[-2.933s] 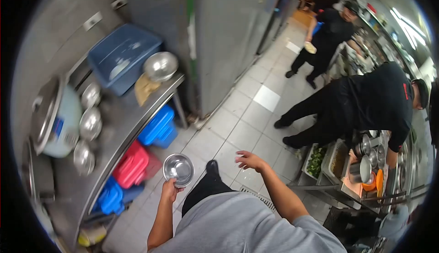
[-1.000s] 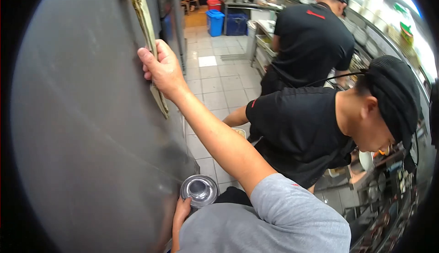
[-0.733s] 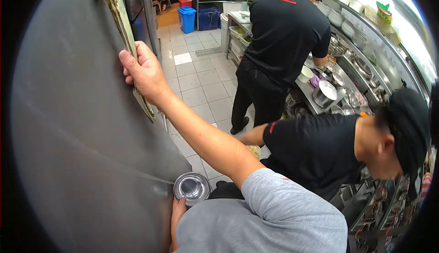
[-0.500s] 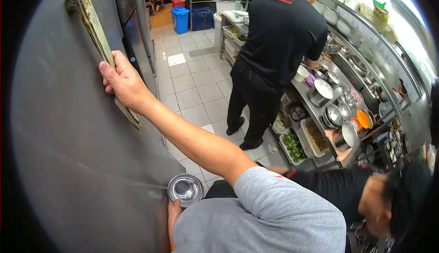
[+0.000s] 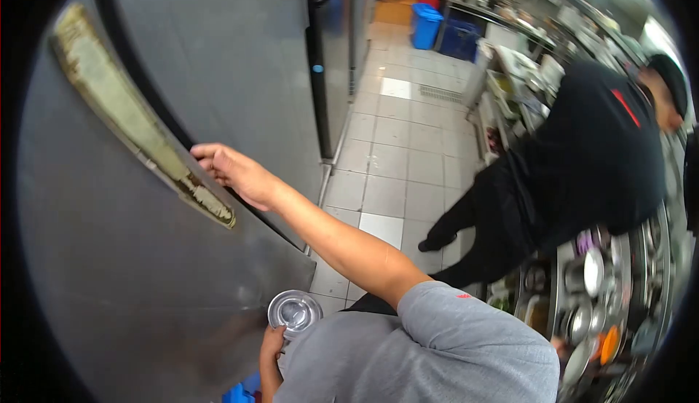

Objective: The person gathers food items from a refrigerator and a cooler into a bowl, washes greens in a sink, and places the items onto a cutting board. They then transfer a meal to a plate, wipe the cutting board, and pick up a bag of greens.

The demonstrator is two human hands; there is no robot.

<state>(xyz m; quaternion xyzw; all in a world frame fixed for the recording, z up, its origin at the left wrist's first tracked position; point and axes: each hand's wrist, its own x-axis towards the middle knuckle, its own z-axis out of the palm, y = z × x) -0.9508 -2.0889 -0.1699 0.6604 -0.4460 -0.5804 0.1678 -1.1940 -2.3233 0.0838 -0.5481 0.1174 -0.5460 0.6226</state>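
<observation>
My left hand (image 5: 273,343) is closed on the rim of a small shiny metal bowl (image 5: 295,311), low beside my body. The bowl's open top faces up. My right hand (image 5: 237,176) is stretched out across the front of a grey metal fridge door (image 5: 138,257). Its fingers are partly extended, and the fingertips are right at the door's edge. Beside it on the door runs a long, worn, pale handle (image 5: 124,104); the hand is off this handle. A dark gap shows between this door and the neighbouring grey panel (image 5: 211,46).
A co-worker in black (image 5: 575,148) leans over the counter on the right. Metal pots (image 5: 586,272) and an orange bowl (image 5: 610,345) stand there. The tiled floor (image 5: 386,163) runs back to a blue bin (image 5: 424,24). Something blue (image 5: 239,394) shows at the bottom edge.
My right hand has let go of the handle and shifted to the door's edge. The view has turned left. A second co-worker at lower right has mostly left the view.
</observation>
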